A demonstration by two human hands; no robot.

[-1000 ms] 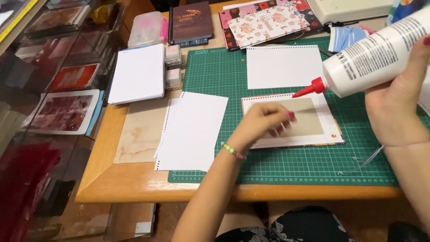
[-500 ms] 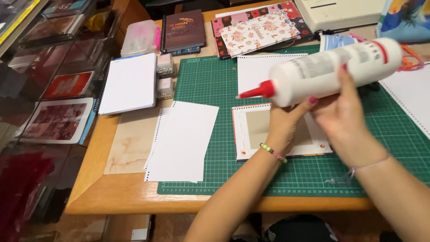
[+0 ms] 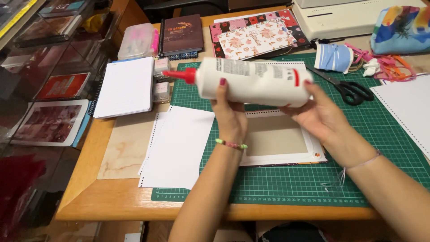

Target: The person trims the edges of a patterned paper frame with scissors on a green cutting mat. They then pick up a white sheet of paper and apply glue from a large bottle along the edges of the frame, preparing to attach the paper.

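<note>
Both hands hold a large white glue bottle (image 3: 253, 82) sideways above the green cutting mat (image 3: 286, 183), its red nozzle (image 3: 179, 74) pointing left. My left hand (image 3: 229, 115) grips the bottle near the nozzle end. My right hand (image 3: 320, 114) supports the base end. Under the hands lies a brown board with a white paper border (image 3: 277, 143), partly hidden by my arms. A stack of white punched sheets (image 3: 177, 148) lies just left of it.
A spiral notepad (image 3: 125, 87) and small stamp blocks (image 3: 161, 92) sit at the left. Black scissors (image 3: 349, 89), a blue ribbon roll (image 3: 331, 58) and pink scraps lie at the right. Notebooks (image 3: 181, 36), patterned covers (image 3: 260, 38) and a binding machine (image 3: 349, 18) line the back. More punched paper (image 3: 410, 107) lies far right.
The glue bottle has swung from my right hand alone, nozzle over the board, to a level hold in both hands. My left hand left the board and took the bottle's front.
</note>
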